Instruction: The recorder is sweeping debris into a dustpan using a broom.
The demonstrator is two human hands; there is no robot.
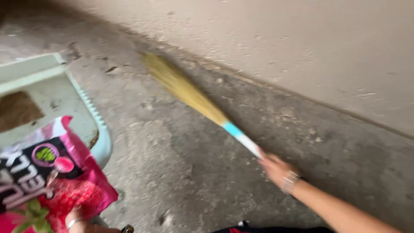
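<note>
My right hand [276, 167] grips the white and light-blue handle of a straw broom [185, 88]. Its yellow bristles reach up and left across the concrete floor [172, 155] to the foot of the wall [302, 47]. The broom is blurred by motion. My left hand [74, 219], at the bottom left edge, holds a pale green plastic dustpan [64, 92] together with a pink plastic packet [56, 172]. The packet lies over the near end of the dustpan. A brown patch of dirt [17, 110] sits in the pan.
The rough beige wall runs diagonally from top left to right. Small bits of debris and dark stains dot the grey floor along the wall's foot. A bracelet circles my right wrist [289, 181].
</note>
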